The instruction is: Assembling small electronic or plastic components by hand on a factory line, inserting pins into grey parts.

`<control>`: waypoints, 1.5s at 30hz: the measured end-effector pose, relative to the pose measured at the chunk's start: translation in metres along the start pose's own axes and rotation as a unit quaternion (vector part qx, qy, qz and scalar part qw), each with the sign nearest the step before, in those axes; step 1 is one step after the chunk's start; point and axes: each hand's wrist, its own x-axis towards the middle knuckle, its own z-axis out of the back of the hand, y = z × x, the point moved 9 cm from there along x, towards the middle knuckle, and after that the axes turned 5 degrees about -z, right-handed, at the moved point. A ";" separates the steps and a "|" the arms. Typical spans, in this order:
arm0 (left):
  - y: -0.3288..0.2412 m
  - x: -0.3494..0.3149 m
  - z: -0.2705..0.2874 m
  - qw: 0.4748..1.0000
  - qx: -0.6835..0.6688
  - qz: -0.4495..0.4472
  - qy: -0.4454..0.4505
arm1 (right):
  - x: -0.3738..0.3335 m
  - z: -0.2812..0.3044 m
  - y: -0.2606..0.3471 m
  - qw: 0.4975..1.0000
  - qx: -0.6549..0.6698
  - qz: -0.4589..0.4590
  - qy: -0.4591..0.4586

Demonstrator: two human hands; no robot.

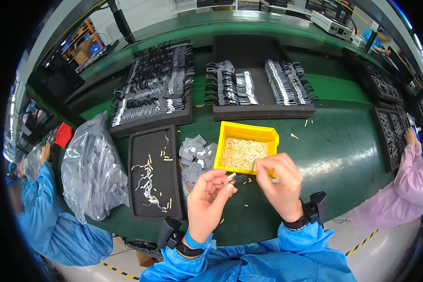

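My left hand (207, 199) is curled palm-up in front of the yellow bin, its thumb and fingers closed on a small cream-coloured strip (231, 176). My right hand (283, 183) hangs over the bin's near right corner with thumb and forefinger pinched together; whatever is between them is too small to make out. The yellow plastic bin (273, 137) holds a heap of small cream strips (244, 152). Left of it lies a loose pile of thin grey plates (192, 152). A black tray (138, 197) farther left carries thin silvery wire-like pieces (148, 185) and scattered cream strips.
Two black foam trays, one at back left (188, 113) and one at back centre (268, 112), hold rows of grey parts with black leads. A full clear plastic bag (96, 169) stands at the left. Co-workers in blue (66, 230) and pink (409, 188) sit on either side.
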 end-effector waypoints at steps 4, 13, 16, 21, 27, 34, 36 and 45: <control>0.012 0.002 0.000 0.993 -0.095 0.069 -0.006 | 0.002 0.006 -0.020 0.995 -0.096 -0.023 0.023; 0.021 -0.001 0.010 0.985 -0.132 0.112 -0.025 | 0.001 0.004 0.004 0.999 -0.021 0.032 0.010; 0.022 -0.001 0.007 0.982 -0.145 0.120 -0.017 | -0.012 -0.020 0.025 0.986 0.060 0.099 0.121; 0.017 -0.004 0.008 0.980 -0.152 0.125 -0.017 | -0.016 -0.027 0.029 0.982 0.063 0.108 0.139; 0.006 -0.006 0.007 0.993 -0.099 0.056 -0.018 | -0.018 -0.026 0.032 0.980 0.045 0.136 0.139; -0.006 -0.008 0.008 0.997 0.067 -0.019 -0.025 | -0.020 -0.024 0.038 0.980 0.003 0.165 0.114; -0.002 -0.009 0.009 0.999 0.035 -0.001 -0.027 | -0.020 -0.024 0.036 0.981 0.009 0.161 0.110; 0.033 -0.014 0.011 0.984 -0.124 0.130 0.006 | 0.000 0.004 -0.014 0.990 -0.140 0.002 0.010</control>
